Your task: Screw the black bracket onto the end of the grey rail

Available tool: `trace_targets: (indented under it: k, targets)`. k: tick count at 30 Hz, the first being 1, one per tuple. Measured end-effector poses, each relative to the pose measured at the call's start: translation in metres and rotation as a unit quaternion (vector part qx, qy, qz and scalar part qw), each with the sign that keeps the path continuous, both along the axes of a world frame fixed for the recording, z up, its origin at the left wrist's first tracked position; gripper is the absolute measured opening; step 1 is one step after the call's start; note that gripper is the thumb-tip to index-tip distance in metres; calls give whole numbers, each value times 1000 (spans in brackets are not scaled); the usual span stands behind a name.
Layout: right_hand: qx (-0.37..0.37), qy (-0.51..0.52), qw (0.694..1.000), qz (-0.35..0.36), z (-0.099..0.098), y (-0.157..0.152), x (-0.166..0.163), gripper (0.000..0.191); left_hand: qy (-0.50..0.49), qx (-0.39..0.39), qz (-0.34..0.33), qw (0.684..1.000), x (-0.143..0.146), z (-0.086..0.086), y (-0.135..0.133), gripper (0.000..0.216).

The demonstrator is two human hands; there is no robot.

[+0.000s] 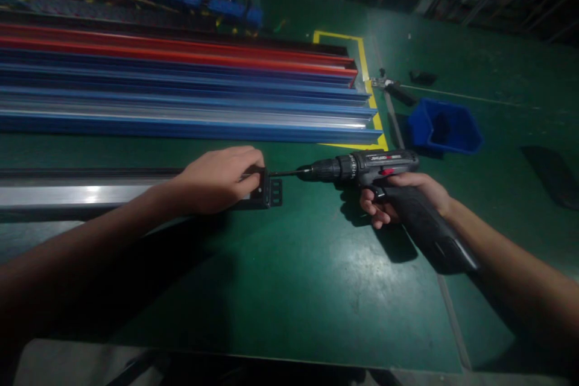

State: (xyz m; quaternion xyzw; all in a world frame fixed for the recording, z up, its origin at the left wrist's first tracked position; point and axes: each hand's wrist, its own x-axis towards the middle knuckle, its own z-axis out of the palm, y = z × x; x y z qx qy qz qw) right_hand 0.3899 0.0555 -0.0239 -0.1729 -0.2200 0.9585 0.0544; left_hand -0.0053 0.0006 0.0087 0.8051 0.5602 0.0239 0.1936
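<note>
A long silver and black metal rail (81, 193) lies across the green table (289, 289), its right end capped by a small black bracket (271, 192). My left hand (219, 180) is closed over that end, fingers pinching at the bracket. My right hand (407, 196) grips a black cordless drill (384, 178) held sideways. The drill's bit (283, 174) points left and meets the bracket just beside my left fingertips.
A stack of long red, blue and silver profiles (181, 90) lies behind the rail. A blue plastic bin (446, 126) sits at the right, with pliers (393, 87) behind it. Yellow tape (364, 66) marks the table surface. Shelves and clutter fill the dark background.
</note>
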Motion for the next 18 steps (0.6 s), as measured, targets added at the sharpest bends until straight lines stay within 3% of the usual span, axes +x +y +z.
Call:
trace_targets:
  k: [18]
  targets:
    - [-1,13,1000,10,-1,2,1,45,4,0,3,1000,-2,-2,1,23]
